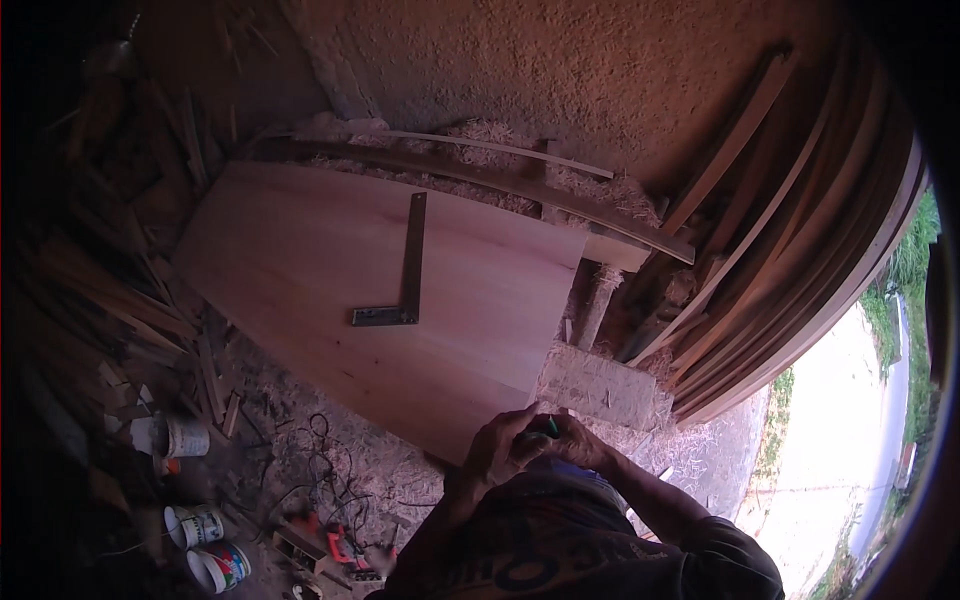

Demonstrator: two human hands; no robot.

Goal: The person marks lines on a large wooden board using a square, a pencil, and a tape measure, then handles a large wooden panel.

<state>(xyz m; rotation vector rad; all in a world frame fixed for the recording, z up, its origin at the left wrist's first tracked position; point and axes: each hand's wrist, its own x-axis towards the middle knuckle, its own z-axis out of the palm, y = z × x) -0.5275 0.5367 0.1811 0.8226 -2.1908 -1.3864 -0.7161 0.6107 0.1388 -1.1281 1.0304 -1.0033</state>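
My left hand point(494, 446) and my right hand point(582, 443) are close together in front of my body, at the near edge of a wide pale wooden panel point(480, 280). Both are closed, fingers bent around a small dark thing with a green part point(551, 427). Its kind is too small and shaded to make out. On the panel, away from my hands, lies a metal try square point(411, 270), its long blade pointing to the far side and its short stock to the left.
Long boards point(800, 230) lean at the right beside a rough wall point(560, 70). A narrow plank point(500, 185) lies along the panel's far side. Buckets point(218, 566), cables point(325, 470) and a red power tool point(340, 548) lie lower left. Scrap wood point(120, 290) is piled left.
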